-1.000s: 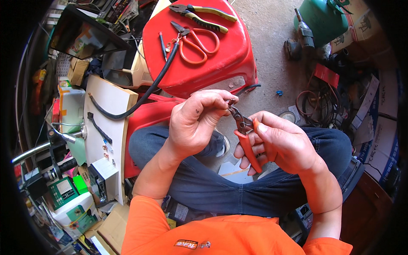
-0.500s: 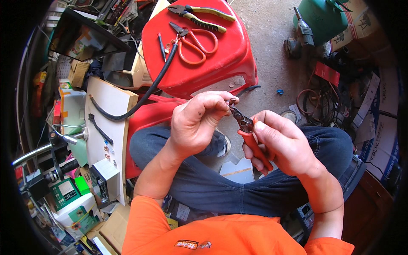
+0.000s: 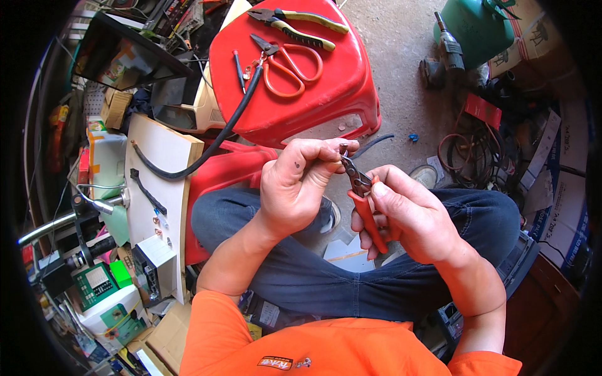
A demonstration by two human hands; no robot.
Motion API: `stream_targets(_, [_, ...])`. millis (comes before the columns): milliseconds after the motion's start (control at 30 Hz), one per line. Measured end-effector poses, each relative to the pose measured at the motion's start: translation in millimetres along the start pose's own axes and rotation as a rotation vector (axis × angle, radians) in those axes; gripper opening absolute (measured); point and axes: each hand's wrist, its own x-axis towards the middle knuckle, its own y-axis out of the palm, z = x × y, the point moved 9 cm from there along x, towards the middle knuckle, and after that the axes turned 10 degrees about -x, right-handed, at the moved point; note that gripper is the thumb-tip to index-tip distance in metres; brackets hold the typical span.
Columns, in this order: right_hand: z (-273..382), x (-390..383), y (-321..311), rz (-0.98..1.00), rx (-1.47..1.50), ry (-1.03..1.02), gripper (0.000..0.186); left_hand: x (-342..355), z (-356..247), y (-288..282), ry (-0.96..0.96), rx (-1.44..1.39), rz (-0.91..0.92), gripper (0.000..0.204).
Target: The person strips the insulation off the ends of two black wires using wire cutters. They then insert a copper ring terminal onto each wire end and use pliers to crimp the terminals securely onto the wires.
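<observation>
Nearest to me are my orange shirt [image 3: 351, 348] and my blue jeans [image 3: 301, 282], legs bent out to either side. Above my lap, my right grip [image 3: 407, 210] is closed about the red pliers [image 3: 369, 219]. Their handles are smooth, red-orange and slim, a little apart; the head is dark metal, short and narrow, tilted far and to the left. The tip meets a small copper piece [image 3: 343, 150], which I pinch in my left grip [image 3: 298, 182], thumb and forefinger narrow on it. It looks brownish and dull, with a short end standing up past my fingertips; the rest is hidden, so I cannot tell its full shape. Just beyond, a thin dark cable [image 3: 377, 144] points right; I cannot tell whether I hold it.

On the left is a pale board [image 3: 179, 219] with small coppery bits on it. A thick black cable [image 3: 249, 94] curves from it up onto the red stool [image 3: 338, 81]. There, near the bare copper at the cable's end, lie red-looped shears [image 3: 268, 48]; farther on lie yellow pliers [image 3: 301, 35]. To the right, wire coils [image 3: 464, 150] rest on the floor, and far right, a grey power tool [image 3: 450, 50] stands before a green can [image 3: 480, 31].
</observation>
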Motion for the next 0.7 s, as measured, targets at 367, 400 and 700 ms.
stream_targets(367, [3.4, -8.0, -6.6, 0.007, -0.011, 0.094, 0.041, 0.3, 0.1, 3.7, -0.001, 0.028, 0.027, 0.009])
stream_targets(400, [3.9, -8.2, -7.0, 0.010, -0.018, 0.096, 0.041, 0.6, 0.6, 4.0, -0.026, 0.022, 0.036, 0.009])
stream_targets(700, [3.6, -7.1, -5.1, -0.022, 0.017, 0.103, 0.038, -1.3, 0.4, 4.6, -0.034, 0.093, 0.066, 0.010])
